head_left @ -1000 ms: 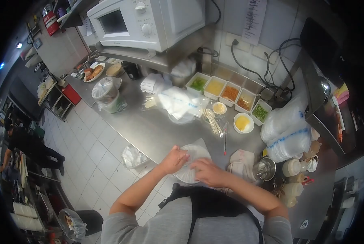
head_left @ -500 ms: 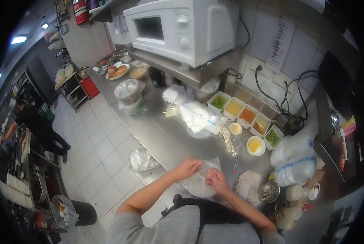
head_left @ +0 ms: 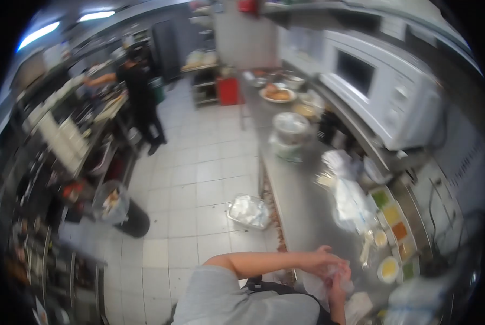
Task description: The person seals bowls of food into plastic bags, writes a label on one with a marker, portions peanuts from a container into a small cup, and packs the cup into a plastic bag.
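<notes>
The long steel surface (head_left: 302,197) runs away from the person at its near end, presumably so that one body can serve its whole width. Across the aisle a co-worker in dark clothes (head_left: 140,97) reaches over another bench. The white microwave (head_left: 380,89) sits up on a shelf, which I take it spares the surface beneath. A lined bin (head_left: 137,222) stands across the floor. Further along the surface are tubs wrapped in plastic (head_left: 291,130), one on top of the other, likely stacked to save space. The topping containers (head_left: 396,227) line up against the back, where a hand could dip in without shifting them.

The clear plastic bag (head_left: 315,286) is at the near edge, right before the person's body. The left hand (head_left: 322,262) comes across to it and the right hand (head_left: 337,290) rises to meet it; both sets of fingers look clenched on the bunched plastic, perhaps to draw its mouth together, though blur hides the exact pinch. Near them sit a yellow-filled bowl (head_left: 388,269) and some pale wooden spoons (head_left: 367,249).
</notes>
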Tool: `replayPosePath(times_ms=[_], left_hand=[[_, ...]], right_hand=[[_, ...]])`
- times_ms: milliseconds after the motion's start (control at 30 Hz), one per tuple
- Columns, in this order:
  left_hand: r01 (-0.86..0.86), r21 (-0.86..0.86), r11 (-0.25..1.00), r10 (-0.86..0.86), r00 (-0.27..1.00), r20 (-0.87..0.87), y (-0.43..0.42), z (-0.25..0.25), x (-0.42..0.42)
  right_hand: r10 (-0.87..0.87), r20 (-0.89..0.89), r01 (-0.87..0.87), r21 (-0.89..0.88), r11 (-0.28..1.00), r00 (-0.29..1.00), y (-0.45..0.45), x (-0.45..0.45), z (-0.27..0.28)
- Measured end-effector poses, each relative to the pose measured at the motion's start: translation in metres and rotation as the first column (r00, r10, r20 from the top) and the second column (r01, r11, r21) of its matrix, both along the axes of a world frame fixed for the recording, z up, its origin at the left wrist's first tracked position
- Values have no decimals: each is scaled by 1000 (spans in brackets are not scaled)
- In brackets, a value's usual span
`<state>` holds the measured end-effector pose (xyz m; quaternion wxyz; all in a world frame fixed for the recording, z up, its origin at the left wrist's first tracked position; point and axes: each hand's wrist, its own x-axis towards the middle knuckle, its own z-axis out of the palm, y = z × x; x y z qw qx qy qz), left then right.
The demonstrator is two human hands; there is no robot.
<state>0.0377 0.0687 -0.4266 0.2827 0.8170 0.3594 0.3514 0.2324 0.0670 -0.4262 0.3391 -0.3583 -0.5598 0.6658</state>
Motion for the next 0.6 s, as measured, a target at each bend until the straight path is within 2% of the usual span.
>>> replayPosePath(times_ms=[33, 67, 133, 167, 200, 267, 367, 400, 433, 467, 500, 567, 600], left_hand=[[-54, 5, 999, 54, 998, 7, 1, -1, -2], [-28, -45, 999, 28, 1000, -6, 0, 2, 0], [-7, -97, 995, 6, 1000, -11, -4, 3, 4], [-16, -97, 995, 20, 999, 36, -6, 4, 5], [-24, -98, 995, 32, 996, 80, -8, 6, 5], [-25, -106, 994, 33, 997, 76, -9, 10, 5], [-19, -145, 989, 26, 998, 52, -5, 8, 4], [-10, -173, 985, 16, 999, 33, -2, 6, 4], [12, -172, 985, -6, 999, 35, 1, 2, 4], [-40, -212, 976, 46, 999, 25, 5, 1, 4], [-77, -253, 964, 83, 996, 15, 10, -1, 10], [-60, -398, 915, 53, 998, -30, 13, 19, 11], [-92, -385, 918, 56, 993, -103, 18, 16, 15]], right_hand=[[21, 136, -30, 66, 997, 990, 0, 4, 1], [61, 146, -72, 66, 995, 987, 2, 6, 6], [138, 254, -244, 451, 859, 957, 7, 9, 12], [7, 183, -134, 690, 712, 983, 8, 3, 11], [18, 186, -144, 691, 708, 982, 10, 4, 15], [-58, 391, -300, 785, 542, 918, 11, 8, 33], [-117, 493, -356, 754, 552, 862, 17, 11, 33], [-124, 494, -353, 754, 554, 861, 18, 9, 30], [-201, 418, -312, 857, 410, 886, 21, 4, 23], [-279, 336, -267, 929, 256, 900, 22, 3, 18], [-288, 304, -245, 943, 225, 908, 25, 0, 13], [-281, 248, -201, 962, 186, 927, 22, -12, 29], [-257, 224, -182, 967, 177, 940, 19, -15, 38]])
